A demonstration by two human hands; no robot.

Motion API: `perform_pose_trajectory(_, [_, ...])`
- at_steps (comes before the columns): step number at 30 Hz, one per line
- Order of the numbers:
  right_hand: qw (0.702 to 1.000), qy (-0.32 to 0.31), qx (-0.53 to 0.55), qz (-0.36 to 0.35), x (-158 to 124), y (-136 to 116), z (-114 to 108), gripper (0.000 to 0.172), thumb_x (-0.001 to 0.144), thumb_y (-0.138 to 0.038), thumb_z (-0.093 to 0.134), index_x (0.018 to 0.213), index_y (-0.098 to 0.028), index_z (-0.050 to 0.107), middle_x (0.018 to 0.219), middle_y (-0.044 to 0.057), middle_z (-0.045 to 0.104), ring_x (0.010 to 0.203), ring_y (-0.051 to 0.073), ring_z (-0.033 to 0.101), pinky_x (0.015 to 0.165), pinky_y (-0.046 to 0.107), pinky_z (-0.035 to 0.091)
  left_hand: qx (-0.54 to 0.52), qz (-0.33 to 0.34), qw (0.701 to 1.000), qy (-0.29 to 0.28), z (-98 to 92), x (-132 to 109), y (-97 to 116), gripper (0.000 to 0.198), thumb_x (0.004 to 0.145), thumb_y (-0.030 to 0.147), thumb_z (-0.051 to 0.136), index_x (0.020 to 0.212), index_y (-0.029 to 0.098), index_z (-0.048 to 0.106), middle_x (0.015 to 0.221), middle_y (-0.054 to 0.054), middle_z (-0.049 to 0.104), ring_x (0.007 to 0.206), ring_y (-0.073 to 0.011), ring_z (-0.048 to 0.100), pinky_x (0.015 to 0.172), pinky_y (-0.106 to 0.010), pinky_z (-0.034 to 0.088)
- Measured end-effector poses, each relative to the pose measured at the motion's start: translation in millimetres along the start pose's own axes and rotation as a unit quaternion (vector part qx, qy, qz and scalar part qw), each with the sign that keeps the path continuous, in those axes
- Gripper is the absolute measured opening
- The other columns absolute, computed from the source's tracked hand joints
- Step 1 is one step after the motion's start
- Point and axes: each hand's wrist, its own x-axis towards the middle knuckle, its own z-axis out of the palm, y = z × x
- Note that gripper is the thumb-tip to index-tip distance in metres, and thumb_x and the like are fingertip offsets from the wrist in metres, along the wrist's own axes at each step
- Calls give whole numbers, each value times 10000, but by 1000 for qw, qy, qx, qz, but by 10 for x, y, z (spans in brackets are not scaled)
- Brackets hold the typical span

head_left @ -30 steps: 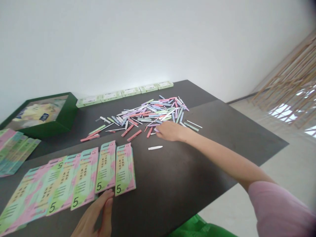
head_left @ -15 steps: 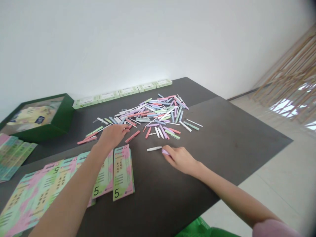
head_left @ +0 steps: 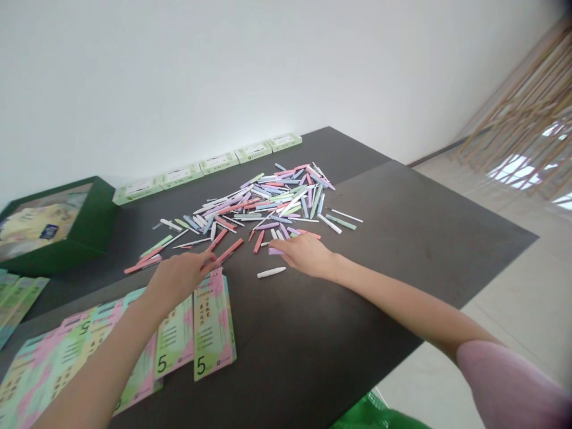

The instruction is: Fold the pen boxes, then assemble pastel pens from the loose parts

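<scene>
Room: a white wall behind, a pale tiled floor (head_left: 500, 310) to the right, and a screen of thin wooden rods (head_left: 522, 101) in the far right corner.
Desk: a dark desk (head_left: 402, 238) with pale green boxes (head_left: 205, 162) in a row along its far edge and a dark green box (head_left: 58, 229) at the far left.
Cards: pink-and-green printed cards (head_left: 213, 325) marked with a large 5, overlapping in a row on the near side, partly under the left forearm.
Pile: a loose heap of pastel plastic sticks (head_left: 263, 205) mid-desk, in pink, lilac, green, blue and white.
Left hand: the left hand (head_left: 179, 279) is just above the cards, beside a pink stick (head_left: 230, 250).
Right hand: the right hand (head_left: 306, 255) is at the near edge of the heap, touching a lilac stick (head_left: 275, 251).
Fingers: the left fingers (head_left: 208, 257) are drawn narrow, the right ones lie spread and low; whether either hand holds anything, I cannot tell.
Loose piece: a white stick (head_left: 271, 272) lies apart on the desk, just below the right hand.
</scene>
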Motion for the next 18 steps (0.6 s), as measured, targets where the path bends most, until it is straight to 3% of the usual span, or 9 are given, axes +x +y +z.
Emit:
perform_pose_trajectory(4, [999, -15, -21, -23, 168, -32, 8, 351, 933, -130, 407, 1252, -160, 551, 906, 113, 741, 812, 248, 699, 616, 276, 345, 38, -4, 999, -25, 14, 95, 83, 419, 938, 470, 361, 1136, 225, 638, 964, -130, 730, 907, -319, 690, 765, -428, 502])
perform_pose_trajectory(8, [998, -39, -34, -41, 70, -26, 68, 327, 928, -135, 447, 1239, -175, 543, 912, 89, 734, 829, 218, 697, 627, 262, 350, 49, 11, 998, -42, 32, 180, 94, 396, 951, 480, 433, 1175, 194, 592, 1001, -75, 687, 880, -206, 664, 818, -419, 523])
perform_pose_trajectory(10, [997, -49, -41, -37, -16, 4, 82, 305, 938, -140, 440, 1221, -169, 550, 906, 91, 730, 825, 212, 696, 625, 261, 348, 48, 16, 998, -46, 42, 220, 69, 409, 943, 500, 450, 1159, 182, 592, 1006, -68, 677, 869, -187, 654, 814, -409, 527])
perform_pose_trajectory(14, [996, -60, -51, -32, -122, 44, 60, 292, 937, -126, 428, 1193, -157, 565, 894, 98, 726, 801, 215, 695, 611, 266, 351, 36, 24, 998, -44, 32, 290, 5, 440, 925, 539, 398, 1106, 209, 624, 933, -76, 712, 875, -238, 676, 782, -382, 504])
perform_pose_trajectory(18, [994, -60, -53, -69, 42, -66, -6, 354, 917, -99, 440, 1250, -177, 532, 859, 81, 727, 775, 216, 693, 620, 269, 376, 15, 20, 1000, -15, -66, 249, -22, 459, 924, 472, 287, 1137, 254, 630, 953, -100, 739, 905, -291, 689, 733, -354, 475])
